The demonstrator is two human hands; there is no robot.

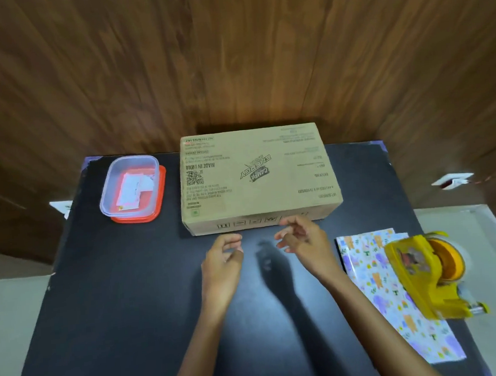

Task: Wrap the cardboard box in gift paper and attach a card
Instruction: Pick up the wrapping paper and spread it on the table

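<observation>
- Brown cardboard box flat on the black table, at the far side, straight ahead of both hands.
- Long side running left to right, facing the person; short ends out to each side.
- Just short of the box, the left hand: fingers loosely curled, holding nothing.
- A bit further forward, the right hand: fingers loosely curled too, holding nothing; fingertips right by the box's front wall, touching or not, hard to tell.
- Folded paper off to the right, near the right arm, well apart from the box, long way running near to far.
- Yellow tape holder sitting on the paper's right part.
- Small white card, by the look of it, in a clear tub far left, beside the box.
- Likely next: a reach to the right for the paper, easier for the right hand, with the tape holder to lift off first.
</observation>
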